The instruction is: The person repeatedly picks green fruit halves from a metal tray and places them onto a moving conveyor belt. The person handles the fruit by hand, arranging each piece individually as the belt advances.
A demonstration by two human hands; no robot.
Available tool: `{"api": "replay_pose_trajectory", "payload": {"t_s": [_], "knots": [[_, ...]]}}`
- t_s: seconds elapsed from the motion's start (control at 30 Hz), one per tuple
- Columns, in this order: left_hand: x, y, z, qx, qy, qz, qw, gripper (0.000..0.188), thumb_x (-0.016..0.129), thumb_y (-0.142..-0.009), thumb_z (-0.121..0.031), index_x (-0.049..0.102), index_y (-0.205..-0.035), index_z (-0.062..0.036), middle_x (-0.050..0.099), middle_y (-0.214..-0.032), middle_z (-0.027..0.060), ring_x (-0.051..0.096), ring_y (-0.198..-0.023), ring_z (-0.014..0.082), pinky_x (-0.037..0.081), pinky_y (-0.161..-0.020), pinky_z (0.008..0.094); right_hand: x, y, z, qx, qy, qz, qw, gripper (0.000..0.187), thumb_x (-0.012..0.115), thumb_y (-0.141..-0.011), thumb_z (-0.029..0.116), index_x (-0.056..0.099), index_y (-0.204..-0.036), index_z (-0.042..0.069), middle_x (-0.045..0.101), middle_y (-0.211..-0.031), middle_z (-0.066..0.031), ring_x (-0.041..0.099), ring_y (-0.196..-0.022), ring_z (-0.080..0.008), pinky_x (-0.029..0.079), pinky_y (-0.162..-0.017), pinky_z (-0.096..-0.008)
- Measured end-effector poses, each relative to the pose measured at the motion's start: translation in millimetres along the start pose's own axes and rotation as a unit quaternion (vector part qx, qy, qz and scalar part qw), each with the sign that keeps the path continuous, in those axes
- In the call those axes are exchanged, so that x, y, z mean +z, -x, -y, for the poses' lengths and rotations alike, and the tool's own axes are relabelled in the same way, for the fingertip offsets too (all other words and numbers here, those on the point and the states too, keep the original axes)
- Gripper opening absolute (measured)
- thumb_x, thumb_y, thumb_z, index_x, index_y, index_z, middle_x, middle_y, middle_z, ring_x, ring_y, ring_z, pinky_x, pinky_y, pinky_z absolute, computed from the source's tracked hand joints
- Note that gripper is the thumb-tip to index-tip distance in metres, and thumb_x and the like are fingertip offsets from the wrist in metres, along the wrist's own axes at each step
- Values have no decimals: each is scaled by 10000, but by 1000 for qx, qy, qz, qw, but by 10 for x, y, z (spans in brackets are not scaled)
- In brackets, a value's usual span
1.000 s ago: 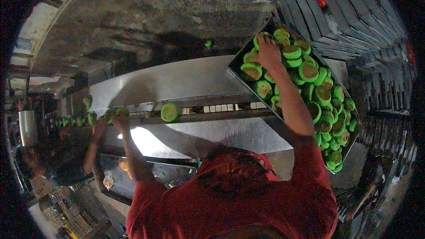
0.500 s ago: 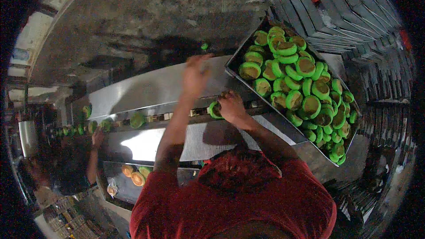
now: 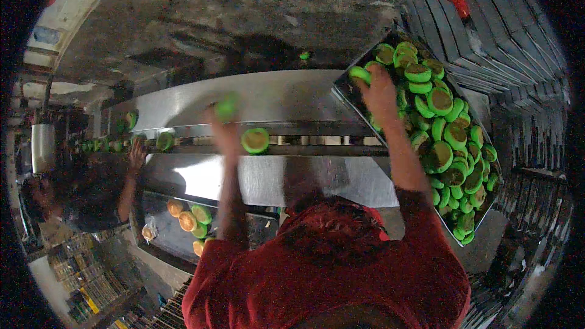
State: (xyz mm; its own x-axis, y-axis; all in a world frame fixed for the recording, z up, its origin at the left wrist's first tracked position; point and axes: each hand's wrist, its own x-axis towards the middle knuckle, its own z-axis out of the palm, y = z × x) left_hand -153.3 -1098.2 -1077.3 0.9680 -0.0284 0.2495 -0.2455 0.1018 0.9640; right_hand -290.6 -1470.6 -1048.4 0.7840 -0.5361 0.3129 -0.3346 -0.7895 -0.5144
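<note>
A dark tray [image 3: 347,94] at the right is heaped with several green round pieces [image 3: 439,100]. My right hand [image 3: 379,90] lies on the pile at its near-left corner, with its fingers against one green piece [image 3: 359,74]. Whether it grips the piece is unclear. My left hand [image 3: 224,133] is raised over the steel conveyor [image 3: 286,100], and a blurred green piece [image 3: 227,106] sits at its fingertips. Another green piece [image 3: 255,140] lies on the belt just right of that hand.
More green pieces [image 3: 164,141] run along the belt to the left, where a co-worker's hand [image 3: 138,153] reaches in. A lower tray [image 3: 159,237] holds orange and green pieces [image 3: 187,220]. Dark trays [image 3: 487,30] are stacked at the upper right.
My right hand has gone from the belt back to the tray. My left hand has moved left along the conveyor with a green piece. One piece now lies on the belt.
</note>
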Motion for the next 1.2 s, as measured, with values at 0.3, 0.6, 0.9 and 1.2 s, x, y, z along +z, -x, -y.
{"api": "replay_pose_trajectory", "payload": {"t_s": [0.3, 0.6, 0.9, 1.2], "knots": [[-1286, -578, 238, 126, -520, -15, 845, 285, 687, -848, -180, 685, -1109, -64, 659, -1069, 161, 618, -1017, 350, 464, -923, 456, 992, 1113, 1075, -241, -20, 129, 962, 281, 680, -766, 162, 638, -1040, 110, 653, -963, -150, 638, -883, -354, 512, -766, -467], [3460, 405, 268, 157, -414, 332, 833, 528, 632, -879, -262, 502, -1370, -116, 620, -1177, 247, 603, -1078, 405, 511, -908, 466, -1053, -206, -741, 23, 376, 126, 917, 613, 670, -831, 170, 445, -1396, 244, 412, -1476, -121, 501, -1268, -399, 365, -1045, -594], [2481, 409, -118, 63, -144, 275, 949, 516, 720, -831, -139, 548, -1318, -128, 535, -1268, 145, 513, -1166, 300, 436, -1004, 413, -836, 885, 39, 125, -365, 191, 903, 606, 735, -837, 305, 501, -1374, 153, 635, -1178, -113, 637, -1026, -228, 544, -750, -389], [-1758, 115, 1081, -54, -466, 28, 882, 357, 675, -867, -212, 628, -1192, -72, 609, -1213, 158, 580, -1114, 329, 495, -902, 446, 409, 1206, 282, 122, -218, 235, 940, 620, 704, -863, 340, 457, -1363, 69, 669, -1026, -172, 680, -837, -304, 551, -651, -457]]}}
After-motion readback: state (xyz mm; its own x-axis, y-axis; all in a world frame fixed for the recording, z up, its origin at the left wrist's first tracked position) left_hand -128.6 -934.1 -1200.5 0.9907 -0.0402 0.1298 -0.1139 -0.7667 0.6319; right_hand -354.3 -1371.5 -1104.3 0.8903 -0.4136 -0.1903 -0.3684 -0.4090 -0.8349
